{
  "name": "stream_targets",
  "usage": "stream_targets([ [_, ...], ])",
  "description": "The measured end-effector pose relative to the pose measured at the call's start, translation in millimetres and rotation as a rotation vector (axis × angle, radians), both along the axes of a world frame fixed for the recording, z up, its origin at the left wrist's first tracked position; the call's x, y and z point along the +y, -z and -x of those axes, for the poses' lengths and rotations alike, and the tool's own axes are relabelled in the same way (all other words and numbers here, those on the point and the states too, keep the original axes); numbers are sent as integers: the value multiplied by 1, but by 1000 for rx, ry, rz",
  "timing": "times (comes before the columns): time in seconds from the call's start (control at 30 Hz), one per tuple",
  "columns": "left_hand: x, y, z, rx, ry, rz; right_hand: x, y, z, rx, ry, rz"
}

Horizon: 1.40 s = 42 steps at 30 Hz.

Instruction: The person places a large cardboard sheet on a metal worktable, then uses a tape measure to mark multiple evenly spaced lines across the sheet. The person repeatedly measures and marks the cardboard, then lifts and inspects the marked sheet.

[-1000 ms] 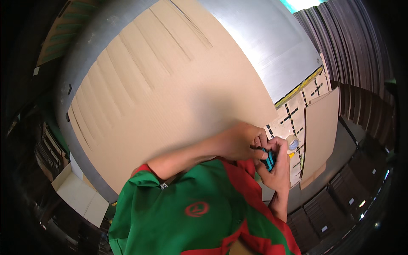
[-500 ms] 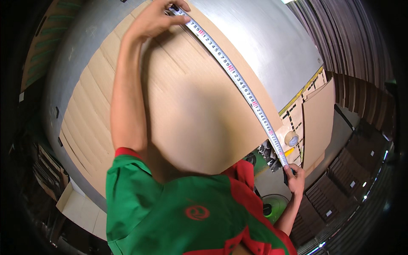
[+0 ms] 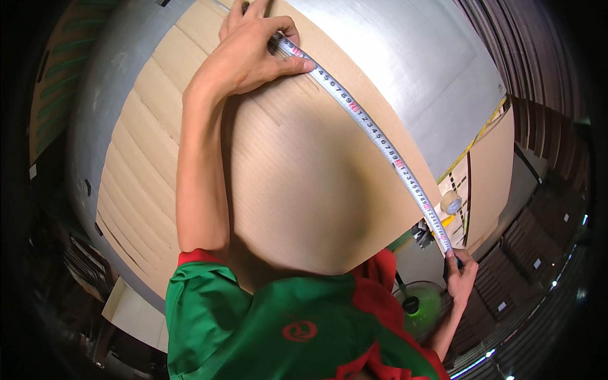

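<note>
1. The tape measure (image 3: 387, 151) is drawn out, its pale blade lying over a large brown cardboard sheet (image 3: 297, 171) that covers much of the grey worktop (image 3: 437, 82). The blade runs near the sheet's right edge, from the far side down past its near right corner.
2. The left hand (image 3: 263, 54) is at the blade's far part, toward the worktop's far edge. Its thumb lies on the blade and the index finger bends over it; whether these fingers pinch the blade or only press it, I cannot tell.
3. The right hand (image 3: 461, 272), beyond the sheet's near right corner, has its fingers closed around the tape measure's case, which they mostly hide.
4. Along the worktop's right edge runs a yellow strip (image 3: 472, 144). Outside it, near the blade's lower part, is a roll of tape (image 3: 450, 202), with another brown cardboard piece (image 3: 493, 168) to its right.
5. Below the right hand's side of the blade shows a green round object (image 3: 423, 310).
</note>
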<state>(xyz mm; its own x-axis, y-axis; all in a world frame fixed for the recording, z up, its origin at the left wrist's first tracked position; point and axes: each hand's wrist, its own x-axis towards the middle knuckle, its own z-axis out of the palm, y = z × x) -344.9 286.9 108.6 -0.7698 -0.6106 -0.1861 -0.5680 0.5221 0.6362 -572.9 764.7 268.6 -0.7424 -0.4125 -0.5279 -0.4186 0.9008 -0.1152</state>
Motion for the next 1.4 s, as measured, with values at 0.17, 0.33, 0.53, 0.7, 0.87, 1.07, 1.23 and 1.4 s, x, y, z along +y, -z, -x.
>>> stream_targets([
  [0.17, 3, -10, 5, 3, 55, 143, -17, 6, -7, -17, 32, -54],
  [0.33, 8, -15, 3, 16, 106, 35, -26, 8, -15, 73, -19, 41],
  [0.53, 7, 1, 6, 50, 105, -4, -30, 9, -22, 116, -58, 80],
  [0.7, 8, -8, 5, 62, 121, -10, -30, 10, -24, 106, -39, 55],
  [0.87, 7, -20, 8, -8, 112, -74, -31, 12, -26, 117, -48, 75],
  [1.07, 11, -16, 6, 12, 86, -3, -34, 13, -26, 117, -64, 90],
  [1.23, 4, -19, 10, -119, 68, -124, -36, 11, -24, 99, -58, 74],
  [1.4, 14, -23, 4, 2, 84, -42, -37, 11, -22, 105, -75, 55],
])
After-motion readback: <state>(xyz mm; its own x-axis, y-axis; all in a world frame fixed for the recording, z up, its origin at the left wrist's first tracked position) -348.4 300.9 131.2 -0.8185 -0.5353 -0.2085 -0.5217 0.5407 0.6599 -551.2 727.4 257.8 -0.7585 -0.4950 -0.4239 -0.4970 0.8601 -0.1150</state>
